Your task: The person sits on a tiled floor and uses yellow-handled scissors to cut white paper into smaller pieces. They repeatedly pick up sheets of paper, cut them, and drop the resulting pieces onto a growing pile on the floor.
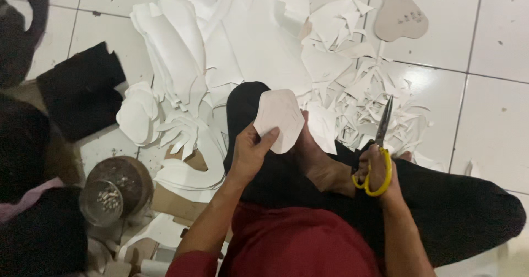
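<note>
I see my own dark red cloth top point(297, 244), its long sleeves pushed up to the elbows so both forearms are bare. My loose black fabric trousers point(452, 205) cover both legs down to the ankle, and my one visible foot point(317, 158) is bare. My left hand point(250, 153) and right hand point(377, 169) wear no gloves.

The scissors point(379, 156) have yellow handles and dark blades. Left of them, the cut piece point(279, 119) is plain white; beyond them the scraps point(358, 90) are white and the template point(401, 18) beige.
</note>
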